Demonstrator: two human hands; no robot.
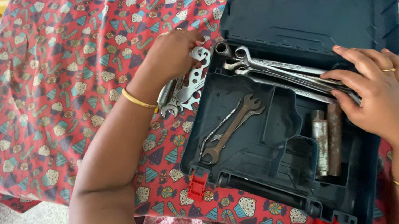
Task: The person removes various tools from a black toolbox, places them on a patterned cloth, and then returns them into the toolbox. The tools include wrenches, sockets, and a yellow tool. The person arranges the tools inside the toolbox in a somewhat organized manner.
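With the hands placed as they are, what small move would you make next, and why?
Probably lift the left hand with its bunch of spanners over the case rim: they lie outside on the cloth, while the right hand steadies the long spanners inside.

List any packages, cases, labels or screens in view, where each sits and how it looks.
Tool case: open on the patterned tablecloth, right of centre; dark blue-grey moulded plastic, rectangular, lid swung back.
Red latches: two small clips on the case's near edge.
Right hand rests on long spanners across the case.
Left hand holds flat wrenches beside it.
No labels, signs or screens show.
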